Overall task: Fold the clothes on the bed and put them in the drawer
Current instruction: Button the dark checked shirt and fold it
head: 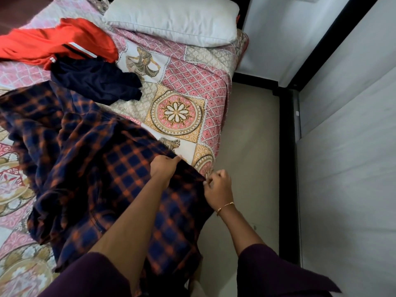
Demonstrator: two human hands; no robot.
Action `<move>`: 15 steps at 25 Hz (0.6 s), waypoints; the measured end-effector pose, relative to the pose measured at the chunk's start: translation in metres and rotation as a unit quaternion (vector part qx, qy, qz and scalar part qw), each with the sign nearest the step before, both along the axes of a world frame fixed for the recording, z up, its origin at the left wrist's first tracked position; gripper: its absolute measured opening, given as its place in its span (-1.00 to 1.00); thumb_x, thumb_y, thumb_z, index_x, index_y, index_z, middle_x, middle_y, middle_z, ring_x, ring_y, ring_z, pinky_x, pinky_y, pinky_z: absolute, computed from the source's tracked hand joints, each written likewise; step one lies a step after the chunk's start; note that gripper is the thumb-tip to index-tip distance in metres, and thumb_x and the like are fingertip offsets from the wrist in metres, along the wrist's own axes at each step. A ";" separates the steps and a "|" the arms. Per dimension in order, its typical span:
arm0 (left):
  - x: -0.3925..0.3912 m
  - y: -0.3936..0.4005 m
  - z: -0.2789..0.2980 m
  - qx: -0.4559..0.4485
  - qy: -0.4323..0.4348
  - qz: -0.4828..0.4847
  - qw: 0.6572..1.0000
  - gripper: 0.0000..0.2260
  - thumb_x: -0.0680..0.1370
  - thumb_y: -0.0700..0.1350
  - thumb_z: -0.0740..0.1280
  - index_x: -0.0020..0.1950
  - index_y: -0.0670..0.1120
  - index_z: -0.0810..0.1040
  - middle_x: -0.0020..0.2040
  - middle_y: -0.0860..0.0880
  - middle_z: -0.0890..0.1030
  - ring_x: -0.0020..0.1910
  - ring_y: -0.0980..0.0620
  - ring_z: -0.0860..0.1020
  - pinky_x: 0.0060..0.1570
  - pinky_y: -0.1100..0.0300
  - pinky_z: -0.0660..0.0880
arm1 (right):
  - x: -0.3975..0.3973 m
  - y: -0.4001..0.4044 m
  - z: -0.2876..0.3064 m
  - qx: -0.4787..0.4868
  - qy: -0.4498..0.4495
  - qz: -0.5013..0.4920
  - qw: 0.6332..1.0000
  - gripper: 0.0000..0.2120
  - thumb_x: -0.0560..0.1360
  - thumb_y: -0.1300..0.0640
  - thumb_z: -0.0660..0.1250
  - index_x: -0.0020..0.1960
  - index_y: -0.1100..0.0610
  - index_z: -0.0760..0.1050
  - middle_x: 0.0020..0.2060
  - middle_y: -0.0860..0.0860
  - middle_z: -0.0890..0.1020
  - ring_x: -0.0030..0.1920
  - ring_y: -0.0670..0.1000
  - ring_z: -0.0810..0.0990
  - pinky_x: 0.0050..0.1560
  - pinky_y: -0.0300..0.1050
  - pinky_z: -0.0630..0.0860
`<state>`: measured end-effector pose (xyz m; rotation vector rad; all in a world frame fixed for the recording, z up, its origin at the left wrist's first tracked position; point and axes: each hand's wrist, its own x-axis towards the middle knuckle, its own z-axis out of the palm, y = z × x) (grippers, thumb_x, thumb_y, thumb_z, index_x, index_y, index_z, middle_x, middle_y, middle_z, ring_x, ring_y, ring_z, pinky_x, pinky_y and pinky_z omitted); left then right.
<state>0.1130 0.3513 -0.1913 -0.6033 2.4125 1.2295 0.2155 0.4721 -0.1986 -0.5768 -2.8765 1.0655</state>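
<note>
Head: both hands pinch plaid shirt edge on bed.

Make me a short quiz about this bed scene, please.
1. True or false: both hands grip the checked shirt.
2. Which garment lies nearest the pillow? A) red garment B) navy garment C) checked shirt
3. Fill in: the bracelet is on the ___ wrist.

Key: 1 true, left hand and right hand pinch its edge; 2 A; 3 right.
</note>
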 end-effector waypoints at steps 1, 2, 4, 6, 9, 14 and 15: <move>-0.002 0.003 0.001 0.007 0.005 0.016 1.000 -0.63 0.49 0.02 0.41 -0.43 -0.13 0.43 -0.39 -0.06 0.47 -0.35 -0.06 0.47 -0.24 0.09 0.46 | -0.002 0.005 0.003 -0.055 0.027 -0.036 0.997 -0.81 0.49 0.29 0.18 -0.30 0.24 0.41 -0.11 0.31 0.48 -0.07 0.20 0.44 -0.11 -0.10 0.27; -0.004 0.006 0.001 0.010 0.006 0.026 1.000 -0.67 0.50 0.00 0.40 -0.39 -0.14 0.46 -0.34 -0.08 0.50 -0.30 -0.08 0.49 -0.20 0.08 0.49 | -0.003 0.012 0.006 -0.100 0.029 -0.059 0.993 -0.74 0.52 0.32 0.14 -0.33 0.15 0.33 -0.14 0.32 0.49 -0.12 0.19 0.44 -0.17 -0.16 0.23; -0.007 0.007 -0.002 -0.038 0.003 0.012 0.999 -0.79 0.50 -0.10 0.39 -0.24 -0.21 0.56 -0.19 -0.16 0.58 -0.21 -0.14 0.56 -0.15 0.06 0.52 | -0.005 0.019 0.013 -0.147 -0.003 -0.049 0.988 -0.80 0.55 0.31 0.16 -0.24 0.16 0.35 -0.14 0.28 0.51 -0.11 0.18 0.48 -0.19 -0.18 0.24; -0.008 0.007 -0.005 -0.087 -0.003 -0.031 0.996 -0.82 0.51 -0.17 0.32 -0.12 -0.29 0.57 -0.10 -0.22 0.60 -0.14 -0.19 0.59 -0.15 0.06 0.52 | 0.000 0.022 0.010 -0.115 -0.077 0.017 0.990 -0.89 0.52 0.21 0.30 -0.03 0.27 0.48 -0.05 0.22 0.51 -0.03 0.14 0.50 -0.14 -0.17 0.29; -0.009 0.010 -0.004 -0.097 -0.012 -0.090 0.991 -0.61 0.51 0.07 0.35 -0.18 -0.29 0.55 -0.19 -0.21 0.60 -0.20 -0.18 0.59 -0.20 0.07 0.52 | 0.011 0.019 -0.009 -0.053 -0.175 0.077 0.980 -0.67 0.46 0.12 0.39 0.13 0.29 0.48 0.10 0.18 0.52 0.10 0.13 0.51 0.04 -0.15 0.36; -0.019 0.004 -0.003 -0.139 0.009 -0.166 0.976 -0.62 0.51 0.07 0.35 -0.15 -0.29 0.56 -0.20 -0.22 0.61 -0.16 -0.17 0.61 -0.12 0.05 0.55 | 0.011 0.007 -0.021 -0.046 -0.144 0.038 0.988 -0.73 0.47 0.17 0.38 0.10 0.31 0.52 0.10 0.19 0.56 0.12 0.14 0.51 0.06 -0.15 0.37; -0.020 0.004 -0.002 -0.123 0.005 -0.146 0.982 -0.68 0.55 0.00 0.29 -0.15 -0.27 0.54 -0.20 -0.21 0.60 -0.18 -0.17 0.61 -0.11 0.06 0.55 | 0.010 0.007 -0.022 -0.044 -0.141 0.035 0.988 -0.77 0.47 0.19 0.37 0.06 0.31 0.54 0.08 0.19 0.56 0.10 0.15 0.51 0.05 -0.16 0.35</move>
